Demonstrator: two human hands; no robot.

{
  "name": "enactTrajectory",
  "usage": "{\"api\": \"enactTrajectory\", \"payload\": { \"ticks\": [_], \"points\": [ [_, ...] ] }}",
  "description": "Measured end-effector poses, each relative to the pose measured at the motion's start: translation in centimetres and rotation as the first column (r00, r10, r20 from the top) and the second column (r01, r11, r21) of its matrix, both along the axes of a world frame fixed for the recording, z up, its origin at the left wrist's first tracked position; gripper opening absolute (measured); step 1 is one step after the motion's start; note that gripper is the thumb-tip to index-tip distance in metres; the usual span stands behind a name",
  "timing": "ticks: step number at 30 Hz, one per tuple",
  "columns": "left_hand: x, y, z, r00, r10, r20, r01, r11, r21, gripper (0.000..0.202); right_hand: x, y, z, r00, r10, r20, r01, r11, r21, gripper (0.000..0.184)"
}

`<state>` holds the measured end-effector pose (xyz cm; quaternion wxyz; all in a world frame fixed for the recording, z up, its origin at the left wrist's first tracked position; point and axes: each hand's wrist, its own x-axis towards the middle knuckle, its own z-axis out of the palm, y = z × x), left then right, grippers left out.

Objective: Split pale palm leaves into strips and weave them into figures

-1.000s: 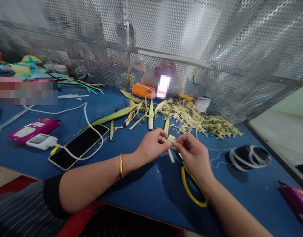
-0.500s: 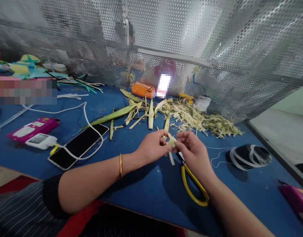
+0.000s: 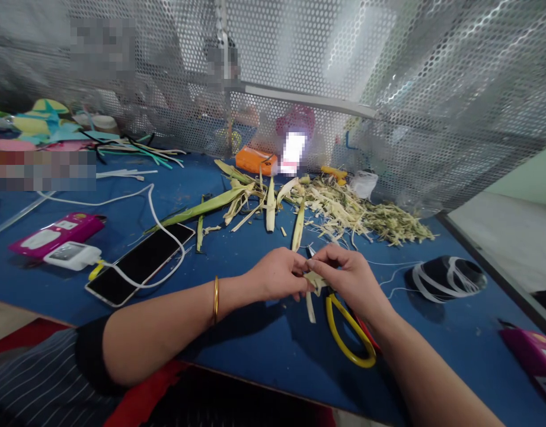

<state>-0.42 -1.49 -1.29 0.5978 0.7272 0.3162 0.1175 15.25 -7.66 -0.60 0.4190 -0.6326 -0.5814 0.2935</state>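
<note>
Low over the blue bench (image 3: pixel 237 237), left hand (image 3: pixel 277 276) and right hand (image 3: pixel 349 280) have sunk towards yellow-handled scissors (image 3: pixel 345 335), fingers (image 3: pixel 326 256) pinching a pale folded leaf strip (image 3: pixel 315 281).

free: bare table (image 3: pixel 264 350) along near edge | ahead: leaf scraps (image 3: pixel 366 213), mesh wall (image 3: pixel 388 89) | left: phone (image 3: pixel 141 264), cable (image 3: pixel 155 204) | right: thread spool (image 3: pixel 446 279) | scissors (image 3: pixel 331 314) under right hand (image 3: pixel 348 279)

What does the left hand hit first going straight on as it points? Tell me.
It points rightward: past the leaf strip it pinches, the left hand would likely meet the right hand at once, though depth is unclear.
</note>
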Motion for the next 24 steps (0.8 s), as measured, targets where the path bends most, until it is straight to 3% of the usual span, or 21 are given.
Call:
{"api": "enactTrajectory", "payload": {
  "ticks": [5, 10, 17, 21, 24],
  "points": [
    [-0.1, -0.1, -0.2, 0.984, -0.133, 0.115, 0.16, 0.949, -0.271, 0.015, -0.3, 0.1, -0.1, 0.959, -0.116, -0.26, 0.108, 0.993, -0.044, 0.028],
    [-0.2, 0.0, 0.2, 0.977, -0.159, 0.141, 0.192, 0.944, -0.267, 0.016, -0.4, 0.6, -0.8, 0.917, -0.208, -0.341, 0.216, 0.976, -0.016, 0.03],
    [-0.4, 0.0, 1.0, 0.97, -0.166, 0.177, 0.211, 0.936, -0.28, 0.022, -0.7, 0.6, -1.3, 0.892, -0.281, -0.355, 0.3, 0.954, -0.001, 0.031],
    [-0.4, -0.1, 0.6, 0.975, -0.144, 0.168, 0.198, 0.909, -0.366, 0.025, -0.5, 1.1, -1.9, 0.913, -0.254, -0.32, 0.26, 0.965, -0.022, 0.032],
    [-0.2, -0.1, 0.2, 0.986, -0.063, 0.152, 0.127, 0.879, -0.46, 0.021, 0.2, 1.5, -1.9, 0.936, -0.231, -0.267, 0.223, 0.973, -0.061, 0.031]
  ]
}}
